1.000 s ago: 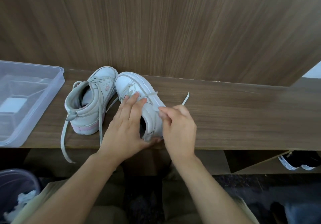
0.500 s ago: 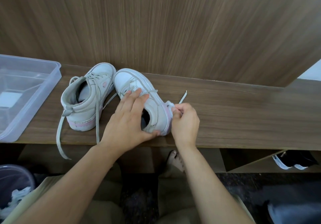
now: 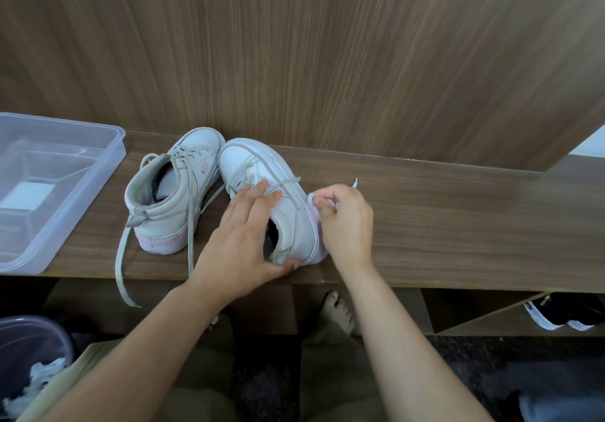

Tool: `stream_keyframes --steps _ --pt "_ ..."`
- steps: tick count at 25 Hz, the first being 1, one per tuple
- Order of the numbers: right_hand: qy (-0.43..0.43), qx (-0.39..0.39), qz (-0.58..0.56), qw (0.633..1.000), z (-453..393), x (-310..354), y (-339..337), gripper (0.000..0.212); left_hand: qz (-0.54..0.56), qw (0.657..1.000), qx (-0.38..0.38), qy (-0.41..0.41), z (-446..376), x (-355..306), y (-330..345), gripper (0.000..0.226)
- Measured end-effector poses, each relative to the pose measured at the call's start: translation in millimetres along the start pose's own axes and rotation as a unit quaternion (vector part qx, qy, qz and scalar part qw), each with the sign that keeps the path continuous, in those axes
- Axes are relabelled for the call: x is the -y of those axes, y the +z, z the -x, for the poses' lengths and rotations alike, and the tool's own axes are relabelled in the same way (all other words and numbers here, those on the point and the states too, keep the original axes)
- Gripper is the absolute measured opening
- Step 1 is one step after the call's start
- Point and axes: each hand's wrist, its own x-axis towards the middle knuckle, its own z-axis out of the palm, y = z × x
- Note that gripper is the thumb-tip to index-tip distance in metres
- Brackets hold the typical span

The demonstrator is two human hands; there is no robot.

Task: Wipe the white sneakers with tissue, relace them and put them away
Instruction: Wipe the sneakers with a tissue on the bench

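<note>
Left hand (image 3: 244,241) gripping right white sneaker (image 3: 281,205) on wooden shelf (image 3: 458,222), right hand (image 3: 347,222) pinching its lace (image 3: 322,199), other sneaker (image 3: 173,196) just left

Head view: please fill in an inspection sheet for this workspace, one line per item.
Surface: wooden shelf, backed by a wood panel.
Job's things: two white sneakers side by side; left sneaker with laces hanging over the edge; right sneaker being worked on. No tissue seen on the shelf.
Clutter: clear bin at the shelf's left end.
Grippers: left hand steadies the right sneaker; right hand pinches its lace at the sneaker's outer side.
Cables: nothing seen.
Surroundings: waste bin with crumpled white paper below left; dark shoes in a lower cubby.
</note>
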Motion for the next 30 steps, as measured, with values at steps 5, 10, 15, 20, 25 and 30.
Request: stream_keyframes --steps 5,10,15,20,25,30 --pt "0.02 0.062 0.079 0.995 12.7 -6.9 -24.3 0.008 -0.009 1.0 0.011 0.002 -6.6 -0.7 -1.4 0.102" --pt "0.059 0.022 0.07 0.996 31.8 -16.9 -32.1 0.008 0.02 0.996 0.068 0.062 -30.9 -8.2 -11.1 0.103" --pt "0.053 -0.042 -0.01 0.998 25.9 -13.0 -22.6 0.006 0.035 0.995 0.047 -0.084 -31.2 -13.1 -4.7 0.119" --pt "0.027 -0.106 -0.032 0.993 25.1 -11.0 -25.0 0.008 0.171 0.972 0.082 -0.141 -26.6 -8.0 8.3 0.103" --pt "-0.05 -0.202 -0.026 0.978 30.8 -7.1 -30.4 0.012 0.231 0.955 0.164 -0.083 -40.5 -17.1 17.0 0.09" --pt "-0.21 -0.209 -0.019 0.955 37.4 2.9 -8.0 0.012 -0.023 0.994 -0.078 -0.076 -33.9 -5.9 -20.6 0.057"
